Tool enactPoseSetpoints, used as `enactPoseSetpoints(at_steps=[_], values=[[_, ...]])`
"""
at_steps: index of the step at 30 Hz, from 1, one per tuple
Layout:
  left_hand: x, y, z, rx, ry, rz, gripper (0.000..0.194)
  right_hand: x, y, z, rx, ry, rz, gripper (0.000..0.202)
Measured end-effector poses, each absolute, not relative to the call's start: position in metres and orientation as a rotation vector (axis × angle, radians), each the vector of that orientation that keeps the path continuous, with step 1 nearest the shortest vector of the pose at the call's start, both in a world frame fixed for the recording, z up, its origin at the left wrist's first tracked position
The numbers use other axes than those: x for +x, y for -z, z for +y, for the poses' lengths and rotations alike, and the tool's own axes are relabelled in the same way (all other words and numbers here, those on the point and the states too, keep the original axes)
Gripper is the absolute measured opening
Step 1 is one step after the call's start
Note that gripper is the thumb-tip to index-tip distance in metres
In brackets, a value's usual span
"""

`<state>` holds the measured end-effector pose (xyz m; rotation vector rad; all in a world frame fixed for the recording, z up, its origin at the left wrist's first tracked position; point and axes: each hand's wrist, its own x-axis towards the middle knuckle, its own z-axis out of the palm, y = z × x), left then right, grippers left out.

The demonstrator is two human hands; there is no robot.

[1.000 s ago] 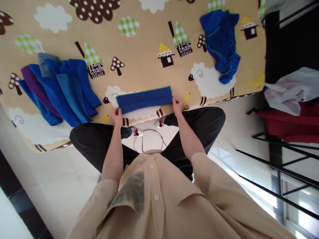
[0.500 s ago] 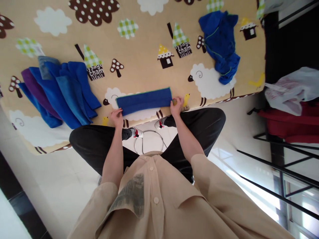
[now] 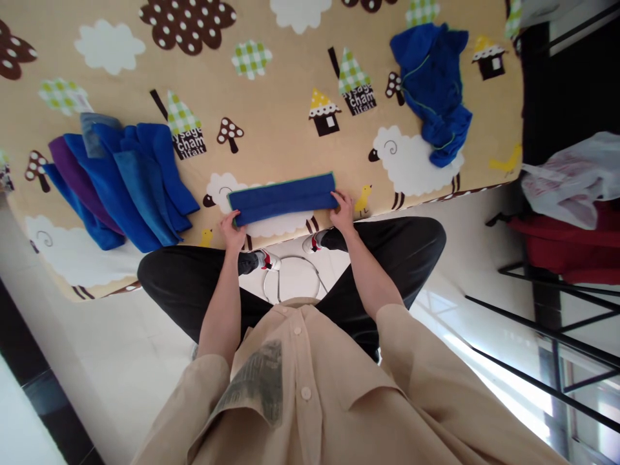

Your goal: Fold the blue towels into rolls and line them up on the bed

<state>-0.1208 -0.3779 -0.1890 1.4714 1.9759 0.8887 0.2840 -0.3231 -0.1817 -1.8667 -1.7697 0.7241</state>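
A blue cloth [image 3: 283, 197] with green edging lies as a long narrow strip near the table's front edge, a lengthwise crease running along it. My left hand [image 3: 233, 231] pinches its near left corner. At the other end, my right hand [image 3: 343, 212] has its fingers closed on the right edge. Both hands rest low over the printed tablecloth [image 3: 271, 142], and the strip is stretched between them.
Several folded cloths [image 3: 128, 184], mostly blue with one purple and one grey, overlap at the left. A crumpled blue cloth heap [image 3: 431, 90] lies at the right. Beyond the table's right side are a white plastic bag [image 3: 576, 177], red fabric [image 3: 571, 242] and black metal bars [image 3: 547, 329].
The near part of the strip now shows a lengthwise fold line where it looked flat before. My fingers have shifted slightly at both ends. The whole view has moved a little.
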Motion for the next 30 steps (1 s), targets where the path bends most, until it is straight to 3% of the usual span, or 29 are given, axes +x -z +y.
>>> enactPoseSetpoints(at_steps=[6,13,16,22,30], values=[[-0.123,0.195,-0.374,1.337,-1.042,1.950,0.048,0.287,0.191,-0.305,-1.924,-0.810,-1.592,0.048],[-0.130,0.207,-0.362,1.139,-1.076,1.966,0.029,0.295,0.204,-0.294,-2.014,-0.899,-1.467,0.030],[-0.130,0.210,-0.359,1.058,-1.084,2.019,0.027,0.297,0.214,-0.291,-2.038,-0.904,-1.418,0.035],[-0.126,0.202,-0.355,0.937,-1.071,2.074,0.042,0.298,0.225,-0.288,-2.022,-0.882,-1.320,0.055],[-0.122,0.193,-0.353,0.853,-0.985,2.173,0.038,0.292,0.222,-0.281,-2.180,-0.772,-1.362,0.047]])
